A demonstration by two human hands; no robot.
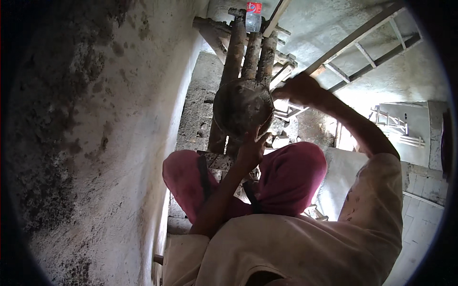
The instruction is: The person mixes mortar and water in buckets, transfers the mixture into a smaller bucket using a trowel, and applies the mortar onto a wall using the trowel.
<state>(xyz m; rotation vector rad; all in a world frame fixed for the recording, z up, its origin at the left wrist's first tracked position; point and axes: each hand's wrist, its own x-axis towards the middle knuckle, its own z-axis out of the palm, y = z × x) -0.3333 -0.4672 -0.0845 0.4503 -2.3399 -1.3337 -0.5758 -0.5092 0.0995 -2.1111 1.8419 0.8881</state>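
A dark, round metal pan (241, 109) rests over several crusted scaffold poles (234, 52), its inside smudged with grey. My left hand (253, 150) grips the pan's lower right rim, fingers curled at its edge. Off the upper right side of the pan is my right hand (298, 90), raised with its fingers closed; whatever it may hold is too dark to make out. A clear plastic bottle with a red label (253, 21) is on the far end of the poles.
A stained, whitewashed wall (95, 133) runs close along my left. My knees in maroon trousers (291, 176) are bent beneath me on the planks. A ladder-like frame (362, 57) slants at upper right, and a lower floor with a second frame (391, 124) shows beyond.
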